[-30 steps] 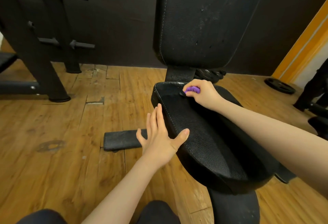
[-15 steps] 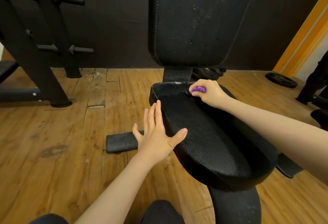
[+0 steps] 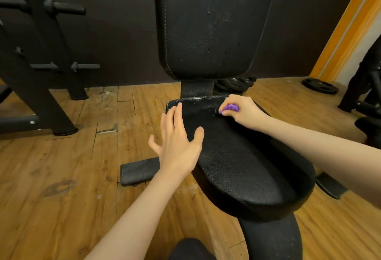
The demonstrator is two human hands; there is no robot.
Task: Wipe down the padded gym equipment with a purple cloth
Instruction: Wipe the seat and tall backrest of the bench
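A black padded seat (image 3: 243, 169) fills the middle of the view, with an upright black back pad (image 3: 208, 24) behind it. White dust specks lie along the seat's far edge. My right hand (image 3: 241, 109) grips a bunched purple cloth (image 3: 229, 108) and holds it against the seat's far right corner. Most of the cloth is hidden inside the fist. My left hand (image 3: 177, 142) lies flat over the seat's left edge, fingers straight and spread, thumb on the pad.
A black foot bar (image 3: 140, 170) sticks out on the wooden floor left of the seat. A black rack (image 3: 39, 57) with pegs stands at the left. Weight plates (image 3: 319, 85) lie on the floor at the back right, near an orange door frame.
My right hand with the cloth has slid right along the seat's far edge. My left hand has moved forward along the seat's left edge.
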